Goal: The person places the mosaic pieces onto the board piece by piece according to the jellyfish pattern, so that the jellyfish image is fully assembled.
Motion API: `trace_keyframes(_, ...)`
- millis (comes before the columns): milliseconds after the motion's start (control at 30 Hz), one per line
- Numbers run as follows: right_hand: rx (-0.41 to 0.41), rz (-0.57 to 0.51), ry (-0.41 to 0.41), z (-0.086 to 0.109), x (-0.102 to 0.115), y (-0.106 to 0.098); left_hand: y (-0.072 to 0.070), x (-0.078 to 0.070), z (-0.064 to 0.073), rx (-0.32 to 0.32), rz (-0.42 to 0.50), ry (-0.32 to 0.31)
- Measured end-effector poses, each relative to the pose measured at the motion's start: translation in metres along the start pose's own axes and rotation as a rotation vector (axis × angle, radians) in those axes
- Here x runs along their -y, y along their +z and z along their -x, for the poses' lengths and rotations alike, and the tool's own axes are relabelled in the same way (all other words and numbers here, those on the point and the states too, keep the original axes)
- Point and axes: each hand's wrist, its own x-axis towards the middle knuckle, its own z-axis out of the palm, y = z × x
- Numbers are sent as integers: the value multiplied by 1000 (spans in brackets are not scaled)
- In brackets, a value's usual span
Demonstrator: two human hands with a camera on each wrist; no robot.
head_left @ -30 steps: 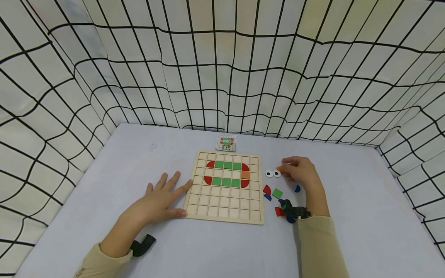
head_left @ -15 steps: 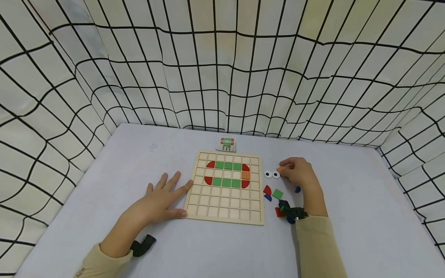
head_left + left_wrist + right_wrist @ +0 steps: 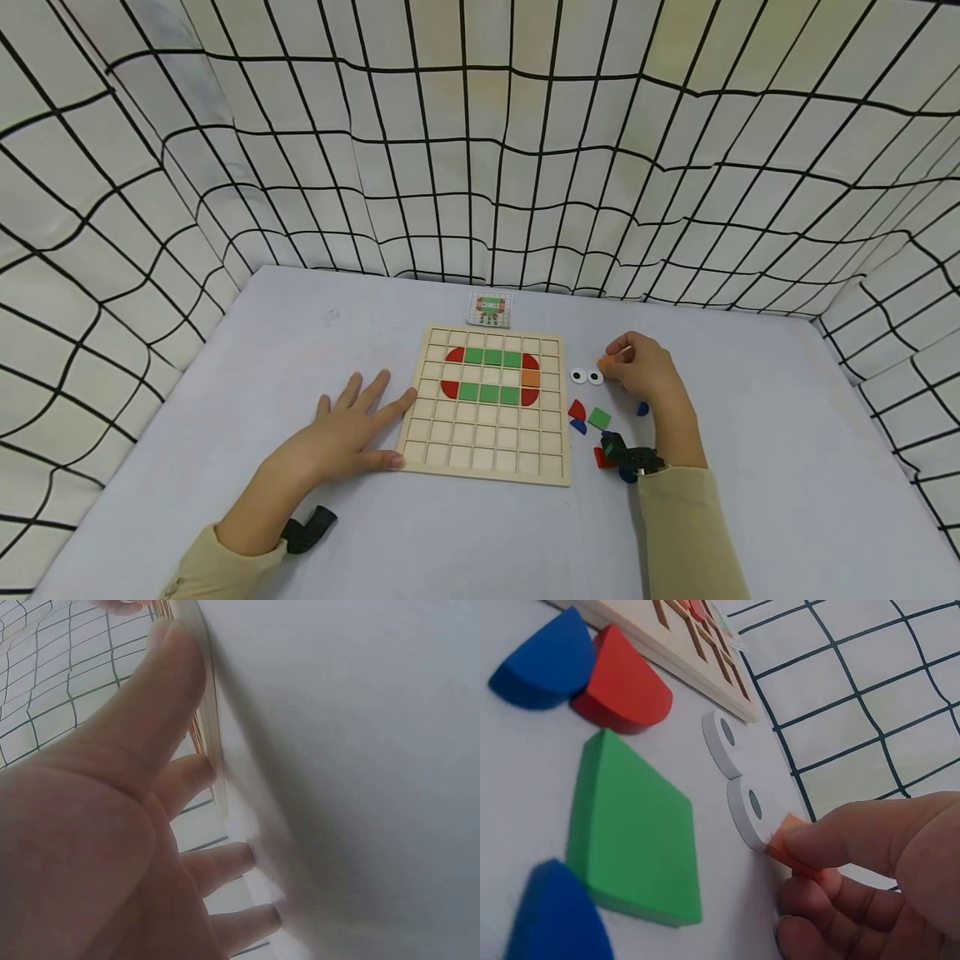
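Note:
A wooden grid board (image 3: 483, 437) lies on the table with green squares, red quarter-rounds and one orange square set in its cells. Spread flat, my left hand (image 3: 337, 437) touches the board's left edge with thumb and a finger. To the right of the board, my right hand (image 3: 647, 367) pinches an orange square tile (image 3: 787, 844) between thumb and fingers. Beside that tile lie two white eye discs (image 3: 587, 377), seen close up in the right wrist view. Nearer the wrist sit a green square (image 3: 637, 832), a red quarter-round (image 3: 622, 686) and a blue piece (image 3: 544, 664).
A small picture card (image 3: 489, 309) stands behind the board. More red and blue pieces, such as a red one (image 3: 602, 457), lie partly under the right wrist strap (image 3: 630, 454). A black-lined white net (image 3: 487, 167) rises around the table's back and sides.
My right hand shifts slightly left, then its fingers lift a little, and the orange tile tilts in the pinch. The left hand and the board stay in place.

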Motion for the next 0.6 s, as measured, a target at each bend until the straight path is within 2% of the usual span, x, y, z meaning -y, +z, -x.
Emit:
trace_keyframes(267, -59, -5, -92, 0, 7, 5, -1, 0, 1, -4, 5, 6)
trace_keyframes(500, -74, -98, -159, 2, 19, 11, 0, 1, 1, -4, 5, 2)
trace_keyframes(600, -51, -163, -167, 2, 24, 17, 1, 1, 0, -6, -1, 3)
